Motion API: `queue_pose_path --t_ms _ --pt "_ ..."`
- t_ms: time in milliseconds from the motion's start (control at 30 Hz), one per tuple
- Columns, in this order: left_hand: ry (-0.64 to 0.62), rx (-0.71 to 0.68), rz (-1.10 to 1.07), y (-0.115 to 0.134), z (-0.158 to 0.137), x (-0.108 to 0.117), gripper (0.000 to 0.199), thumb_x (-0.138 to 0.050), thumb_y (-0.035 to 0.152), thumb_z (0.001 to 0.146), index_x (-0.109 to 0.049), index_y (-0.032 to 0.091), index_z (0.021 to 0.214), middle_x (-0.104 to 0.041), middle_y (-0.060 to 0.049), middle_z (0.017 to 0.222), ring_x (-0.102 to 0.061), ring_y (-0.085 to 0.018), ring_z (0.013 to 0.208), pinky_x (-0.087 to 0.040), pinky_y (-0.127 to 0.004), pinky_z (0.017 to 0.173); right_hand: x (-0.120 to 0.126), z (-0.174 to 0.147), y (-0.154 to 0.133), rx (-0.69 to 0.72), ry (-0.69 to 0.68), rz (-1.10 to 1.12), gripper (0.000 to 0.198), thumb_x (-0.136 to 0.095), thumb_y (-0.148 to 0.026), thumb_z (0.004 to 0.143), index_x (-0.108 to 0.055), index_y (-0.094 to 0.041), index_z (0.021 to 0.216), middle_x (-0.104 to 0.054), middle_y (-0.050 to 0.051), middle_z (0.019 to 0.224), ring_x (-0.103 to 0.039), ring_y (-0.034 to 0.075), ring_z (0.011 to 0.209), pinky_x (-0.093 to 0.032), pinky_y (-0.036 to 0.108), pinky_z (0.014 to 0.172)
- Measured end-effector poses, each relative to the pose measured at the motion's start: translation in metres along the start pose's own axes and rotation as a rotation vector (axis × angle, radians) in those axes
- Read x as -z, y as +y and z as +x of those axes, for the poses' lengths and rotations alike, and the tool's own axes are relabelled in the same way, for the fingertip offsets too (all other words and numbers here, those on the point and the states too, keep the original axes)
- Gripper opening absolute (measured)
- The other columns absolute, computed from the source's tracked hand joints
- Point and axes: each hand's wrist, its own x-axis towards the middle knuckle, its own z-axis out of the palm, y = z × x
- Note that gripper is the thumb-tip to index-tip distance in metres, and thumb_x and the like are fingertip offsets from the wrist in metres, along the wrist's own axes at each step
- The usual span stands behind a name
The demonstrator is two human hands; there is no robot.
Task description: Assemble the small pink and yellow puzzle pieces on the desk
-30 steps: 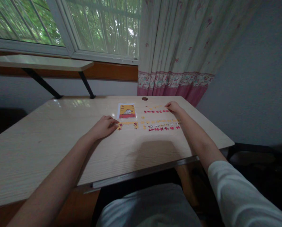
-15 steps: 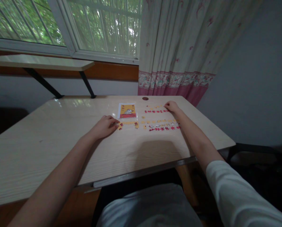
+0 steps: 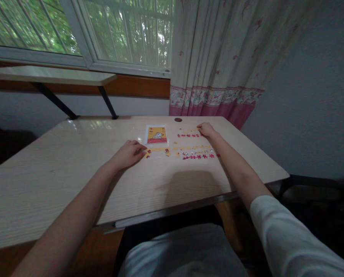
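Observation:
My left hand (image 3: 130,153) rests on the desk with thumb and forefinger at the left end of a partly joined jigsaw puzzle (image 3: 158,149), yellow with red figures. Farther right, my right hand (image 3: 207,129) is closed in a pinch over the row of loose yellow puzzle pieces (image 3: 189,130); the piece at its fingertips is mostly hidden. Below that row lie red puzzle pieces (image 3: 189,135). Nearer me are more rows of yellow, white and red puzzle pieces (image 3: 200,156), partly covered by my right forearm. A picture card (image 3: 156,134) showing a white animal lies behind the joined puzzle.
The pale wooden desk (image 3: 73,173) has a round cable hole (image 3: 178,120) near its back edge. A raised shelf (image 3: 50,75) on black supports stands at the back left. Behind are a barred window and a patterned curtain (image 3: 215,92). A dark chair-like shape is at the right.
My right hand has shifted slightly left along the yellow row. My left hand stays at the joined puzzle. The whole view has moved a little.

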Motion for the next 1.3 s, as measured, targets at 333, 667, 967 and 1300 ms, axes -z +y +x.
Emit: queue_pose_path --t_ms 333,667,967,1300 --pt "-0.022 0.001 0.027 -0.001 0.000 0.000 0.047 -0.042 0.043 0.087 -0.071 0.012 0.105 -0.067 -0.015 0.097 -0.059 -0.027 0.092 -0.045 -0.043 0.088 0.003 -0.001 -0.004 -0.017 0.034 -0.046 0.032 -0.055 -0.024 0.086 -0.070 -0.020 0.114 -0.068 0.010 0.116 -0.060 0.022 0.108 -0.043 0.031 0.098" --pt "-0.015 -0.006 0.032 -0.001 -0.002 0.000 0.047 -0.041 0.045 0.088 -0.071 0.013 0.106 -0.068 -0.015 0.099 -0.058 -0.028 0.094 -0.044 -0.043 0.089 0.002 0.002 -0.032 0.114 0.016 -0.045 0.026 -0.055 -0.023 0.085 -0.075 -0.020 0.102 -0.071 0.010 0.108 -0.060 0.023 0.105 -0.043 0.031 0.094" --pt "0.001 -0.020 0.022 0.001 -0.001 0.002 0.047 -0.042 0.043 0.087 -0.072 0.012 0.103 -0.068 -0.016 0.096 -0.059 -0.028 0.091 -0.045 -0.043 0.087 0.001 0.005 -0.061 0.117 0.027 -0.017 0.026 -0.055 -0.029 0.087 -0.073 -0.020 0.104 -0.070 0.011 0.110 -0.060 0.023 0.105 -0.044 0.031 0.091" --pt "0.009 0.003 -0.002 0.002 -0.002 0.001 0.044 -0.045 0.042 0.086 -0.072 0.013 0.103 -0.066 -0.015 0.093 -0.058 -0.027 0.089 -0.045 -0.043 0.086 -0.004 0.024 -0.083 0.083 -0.083 0.048 0.018 -0.064 -0.033 0.082 -0.073 -0.018 0.088 -0.073 0.008 0.091 -0.066 0.017 0.087 -0.046 0.024 0.079"
